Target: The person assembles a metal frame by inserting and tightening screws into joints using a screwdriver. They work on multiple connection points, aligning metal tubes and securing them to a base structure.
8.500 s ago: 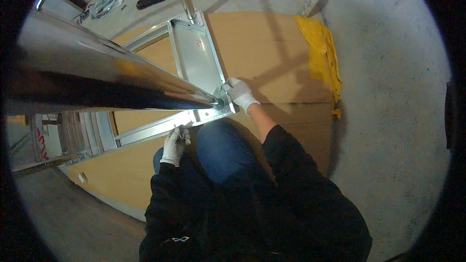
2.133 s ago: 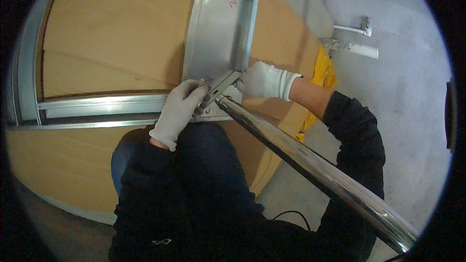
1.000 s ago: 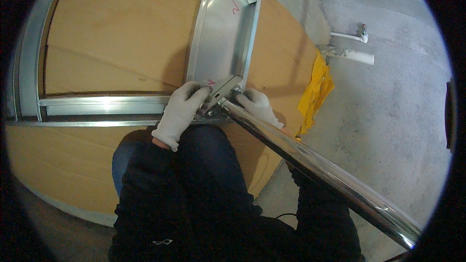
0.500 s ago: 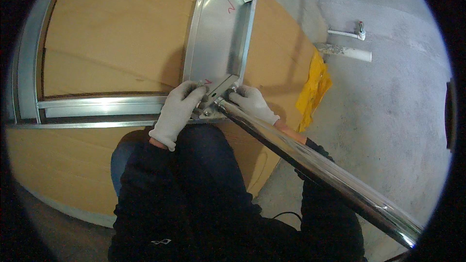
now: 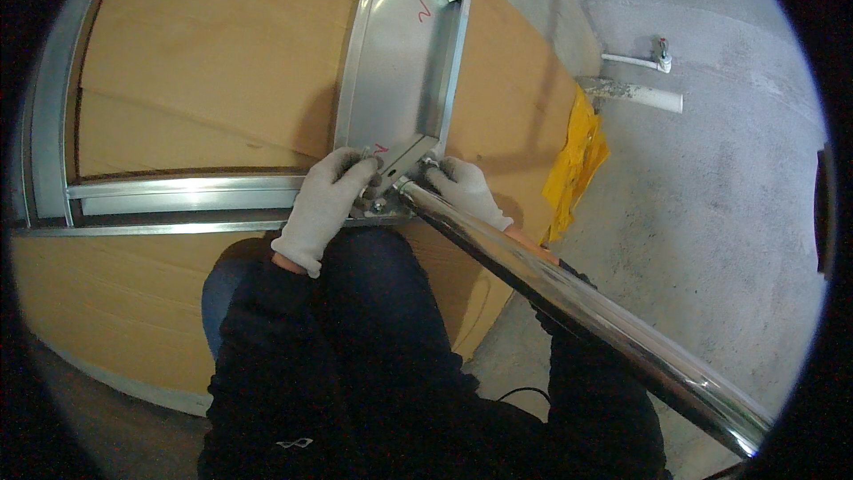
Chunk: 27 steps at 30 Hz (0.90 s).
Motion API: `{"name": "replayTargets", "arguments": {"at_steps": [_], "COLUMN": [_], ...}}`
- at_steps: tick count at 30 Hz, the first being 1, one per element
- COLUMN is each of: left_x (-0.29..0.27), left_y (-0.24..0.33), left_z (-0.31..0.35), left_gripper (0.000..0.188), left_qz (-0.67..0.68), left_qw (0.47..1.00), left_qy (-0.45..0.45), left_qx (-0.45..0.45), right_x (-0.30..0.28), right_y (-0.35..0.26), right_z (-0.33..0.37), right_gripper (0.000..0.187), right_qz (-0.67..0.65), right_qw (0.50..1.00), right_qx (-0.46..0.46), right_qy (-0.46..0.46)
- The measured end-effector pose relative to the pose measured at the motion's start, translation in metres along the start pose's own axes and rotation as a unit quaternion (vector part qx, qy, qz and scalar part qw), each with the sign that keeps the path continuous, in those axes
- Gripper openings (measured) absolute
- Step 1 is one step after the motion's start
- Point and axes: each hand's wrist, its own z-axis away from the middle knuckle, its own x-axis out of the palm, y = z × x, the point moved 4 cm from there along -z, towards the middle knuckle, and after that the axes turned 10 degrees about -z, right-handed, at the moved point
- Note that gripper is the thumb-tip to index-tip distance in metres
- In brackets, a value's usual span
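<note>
1. Beneath everything, smooth brown cardboard (image 5: 213,107) lay flat, faintly creased.
2. On it sat a shiny, straight-edged metal frame (image 5: 400,53).
3. From its corner ran a round, mirror-bright pole (image 5: 569,302).
4. The left hand (image 5: 329,196), in white fabric, had thumb and fingers drawn together; what they pinched couldn't be told.
5. The right hand (image 5: 466,191), likewise gloved, curled inward, its grip unclear.
6. Between both hands, beside the pole's foot, slanted a flat, holed metal strip (image 5: 404,162).

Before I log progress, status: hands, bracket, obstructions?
Left hand at drilled bracket's lower end, right hand beside upper end. Bracket slants across frame corner. Chromed tube partly hides right forearm.
</note>
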Motion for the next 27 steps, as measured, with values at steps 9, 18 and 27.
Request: {"name": "replayTargets", "arguments": {"at_steps": [9,18,27], "left_x": [-0.001,-0.001,0.002], "left_y": [0.002,0.000,0.006], "left_z": [0.000,-0.002,0.003], "left_gripper": [0.031,0.031,0.030], "left_qz": [-0.022,-0.025,-0.010], "left_qw": [0.999,0.999,1.000], "left_qy": [0.025,0.022,0.019], "left_qx": [0.026,0.030,0.010], "right_x": [-0.005,-0.001,-0.005], "right_y": [-0.001,-0.006,-0.010], "right_z": [0.000,-0.002,-0.009], "right_gripper": [0.030,0.024,0.017], "right_qz": [0.059,0.266,0.398], "right_qw": [0.997,0.959,0.907], "right_qx": [-0.052,-0.094,-0.090], "right_qy": [0.013,-0.002,-0.101]}}
